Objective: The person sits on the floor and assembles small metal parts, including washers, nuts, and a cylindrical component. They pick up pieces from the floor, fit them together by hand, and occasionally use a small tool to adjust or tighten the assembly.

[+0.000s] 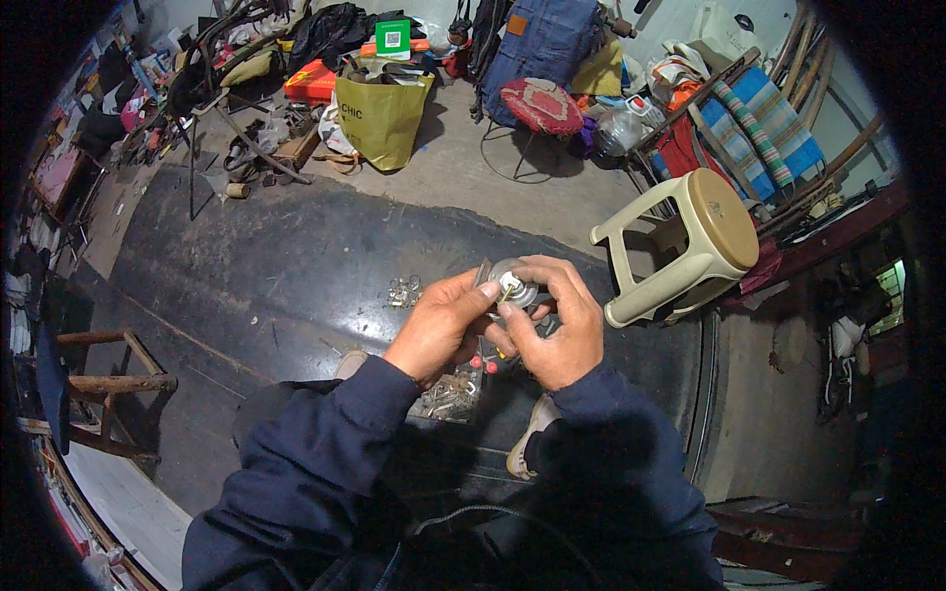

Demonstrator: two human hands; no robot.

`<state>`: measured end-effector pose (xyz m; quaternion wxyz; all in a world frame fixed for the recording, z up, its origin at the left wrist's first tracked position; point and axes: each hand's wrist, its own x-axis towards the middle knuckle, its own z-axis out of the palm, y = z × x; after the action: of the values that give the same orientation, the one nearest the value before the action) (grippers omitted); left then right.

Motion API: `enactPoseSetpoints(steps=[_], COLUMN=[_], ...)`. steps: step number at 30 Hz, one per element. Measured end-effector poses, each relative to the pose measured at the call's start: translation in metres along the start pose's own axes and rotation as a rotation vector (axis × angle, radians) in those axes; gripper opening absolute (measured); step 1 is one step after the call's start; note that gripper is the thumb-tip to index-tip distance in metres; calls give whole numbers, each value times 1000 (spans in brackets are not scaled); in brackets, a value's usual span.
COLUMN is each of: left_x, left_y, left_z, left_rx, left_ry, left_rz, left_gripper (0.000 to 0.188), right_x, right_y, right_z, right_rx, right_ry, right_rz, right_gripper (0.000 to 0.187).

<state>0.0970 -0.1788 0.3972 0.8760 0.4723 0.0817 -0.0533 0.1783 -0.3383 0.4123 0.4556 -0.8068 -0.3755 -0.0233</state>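
Observation:
Both my hands are raised over the black floor mat, close together. Between them is a small round greyish part [514, 270] with a white centre, and a thin yellowish pin or stem shows at its middle. My left hand [434, 330] grips it from the left, thumb on its face. From the right, my right hand [564, 330] curls its index finger over the rim and brings its thumb to the pin. The fingers hide part of it. Beneath my wrists lies a heap of small metal hardware [451, 396], with red-tipped pieces [483, 364] beside it.
More small metal rings [405, 291] lie on the black mat [266, 266]. A cream plastic stool [631, 295] stands to the right, a wooden stool frame [113, 384] to the left. Farther off are a yellow bag [384, 128], a red-cushioned seat [542, 105] and piled clutter.

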Motion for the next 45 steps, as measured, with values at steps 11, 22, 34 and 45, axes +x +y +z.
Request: enactPoseSetpoints(steps=[11, 22, 34, 45], left_x=[2, 2, 1, 1], left_y=[-4, -7, -7, -6], left_z=[-8, -2, -2, -4], left_rx=[-91, -221, -176, -133], left_ry=[47, 60, -11, -109], left_rz=[-3, 7, 57, 104], left_gripper=[32, 31, 42, 49], right_x=[-1, 2, 2, 2], right_y=[-8, -6, -7, -8], right_z=[-4, -5, -7, -12], right_rx=[77, 116, 109, 118], right_ry=[-62, -76, -31, -18], right_rz=[-80, -91, -124, -113], right_gripper=[34, 36, 37, 39])
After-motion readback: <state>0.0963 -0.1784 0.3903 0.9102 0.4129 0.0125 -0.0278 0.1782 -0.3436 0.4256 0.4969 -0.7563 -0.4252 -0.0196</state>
